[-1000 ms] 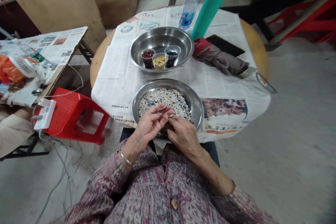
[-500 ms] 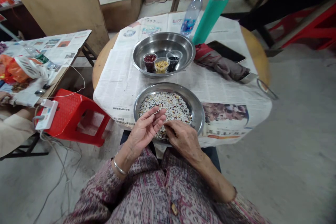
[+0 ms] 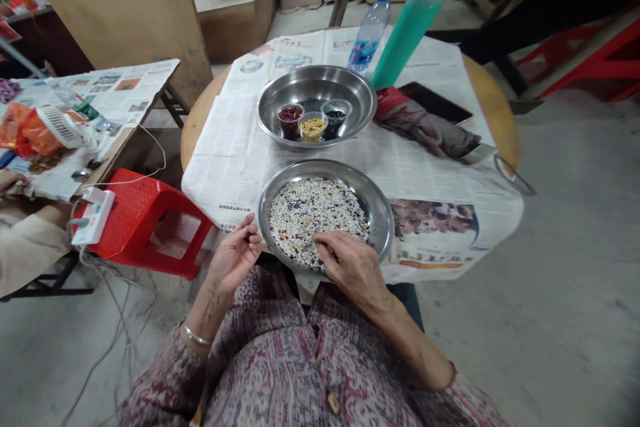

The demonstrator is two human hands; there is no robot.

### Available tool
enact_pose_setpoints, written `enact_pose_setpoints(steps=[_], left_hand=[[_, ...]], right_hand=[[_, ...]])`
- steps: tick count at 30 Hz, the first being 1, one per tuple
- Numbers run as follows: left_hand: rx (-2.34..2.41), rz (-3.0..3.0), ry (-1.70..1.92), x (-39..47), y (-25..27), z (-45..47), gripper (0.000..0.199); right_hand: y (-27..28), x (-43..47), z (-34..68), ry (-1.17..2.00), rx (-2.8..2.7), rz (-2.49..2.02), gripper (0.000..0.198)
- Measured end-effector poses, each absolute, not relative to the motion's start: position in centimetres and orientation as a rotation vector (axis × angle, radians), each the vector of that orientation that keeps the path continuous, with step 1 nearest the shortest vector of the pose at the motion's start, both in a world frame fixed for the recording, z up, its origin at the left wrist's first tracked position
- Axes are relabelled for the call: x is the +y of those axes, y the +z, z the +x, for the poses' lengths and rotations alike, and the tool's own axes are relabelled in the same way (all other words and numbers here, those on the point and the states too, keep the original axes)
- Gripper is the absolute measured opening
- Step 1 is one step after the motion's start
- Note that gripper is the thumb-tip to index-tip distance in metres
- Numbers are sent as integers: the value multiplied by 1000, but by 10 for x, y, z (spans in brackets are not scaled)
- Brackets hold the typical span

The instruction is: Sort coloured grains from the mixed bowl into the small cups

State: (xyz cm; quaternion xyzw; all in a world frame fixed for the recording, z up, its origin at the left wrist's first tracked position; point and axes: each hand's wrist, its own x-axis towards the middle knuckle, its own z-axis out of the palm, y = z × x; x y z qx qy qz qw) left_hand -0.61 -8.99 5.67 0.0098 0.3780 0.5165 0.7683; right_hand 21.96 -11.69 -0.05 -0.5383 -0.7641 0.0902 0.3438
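Note:
A steel bowl [image 3: 384,240] at the near edge of the table holds white grains mixed with dark, red and yellow ones [image 3: 315,207]. My right hand [image 3: 353,263] reaches over its near side, thumb and fingertips pinched together at the grains; whatever they grip is too small to see. Just left of this bowl, off its rim, my left hand [image 3: 235,253] is raised with its fingers curled inward. Its contents, if any, I cannot make out. Behind stands a second steel bowl [image 3: 270,95] with clear cups of red beans [image 3: 290,115], yellow beans [image 3: 313,127] and black beans [image 3: 336,115].
Newspaper [image 3: 220,167] covers the round table. At the back stand a water bottle [image 3: 370,27] and a tall green bottle [image 3: 417,20]. A folded umbrella [image 3: 430,123] and a dark tablet [image 3: 435,101] lie right. A red stool [image 3: 150,227] carries a power strip [image 3: 94,217].
My left hand has moved left and down, from above the grains to outside the bowl, its fingers more curled. My right hand stays at the grains. The view has shifted slightly.

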Motion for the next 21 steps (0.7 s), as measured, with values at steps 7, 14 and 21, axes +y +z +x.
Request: enact_pose_setpoints(steps=[7,14,21], left_hand=[[854,4,1108,-87,37,-12,20],[858,52,1105,-83,25,-15,18],[903,209,1105,-85,20,-14,16]], right_hand=[[1,-118,220,279,-1989,-1408,19],[1,-119,220,263,-1993,-1422,19],[-3,-120,220,292,-1974,-1430,18]])
